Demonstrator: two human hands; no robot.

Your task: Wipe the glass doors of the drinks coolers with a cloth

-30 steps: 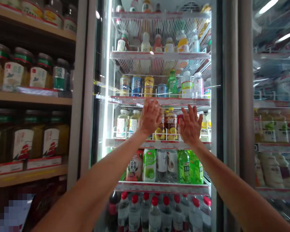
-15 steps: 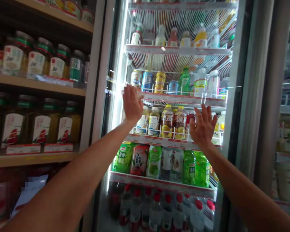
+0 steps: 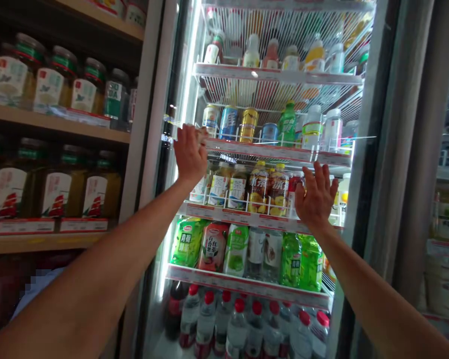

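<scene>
Both my hands are raised in front of a lit drinks fridge, at its glass door (image 3: pixel 239 160). My left hand (image 3: pixel 190 153) is near the fridge's left side, fingers extended upward, level with the shelf of cans. A pale beige patch shows beside its fingertips; I cannot tell whether it is a reflection or a cloth. My right hand (image 3: pixel 317 197) is open with fingers apart, in front of the shelf of bottled teas at the right. Nothing shows in it. Whether either palm touches the glass is hidden. Nearest the left hand is a white can (image 3: pixel 211 118).
Green bottles (image 3: pixel 189 242) and a red-labelled bottle (image 3: pixel 212 247) stand on a lower shelf. Red-capped bottles (image 3: pixel 237 324) fill the bottom. To the left, a wooden shelf (image 3: pixel 52 243) holds large oil bottles (image 3: pixel 13 192). A metal door frame (image 3: pixel 400 149) stands at the right.
My left hand has moved left across the front of the fridge, away from the white can. My right hand stays nearly in place. The view has shifted slightly.
</scene>
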